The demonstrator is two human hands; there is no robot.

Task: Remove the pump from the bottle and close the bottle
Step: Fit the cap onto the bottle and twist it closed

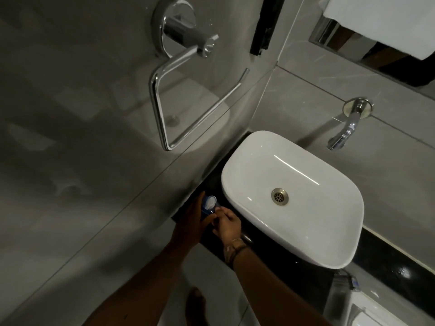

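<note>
A small blue bottle (206, 210) with a pale flip-type top (210, 202) stands on the black counter (376, 248), in the corner left of the basin. My left hand (191, 223) wraps around the bottle's left side. My right hand (227, 223) touches the bottle's top with its fingertips from the right. Most of the bottle's body is hidden behind both hands. I see no separate pump.
A white basin (292, 198) with a metal drain fills the counter to the right. A chrome spout (343, 132) juts from the wall above it. On the left wall hangs a chrome towel ring (164, 100). A clear bottle (341, 292) stands at lower right. A bare foot (196, 304) shows on the floor.
</note>
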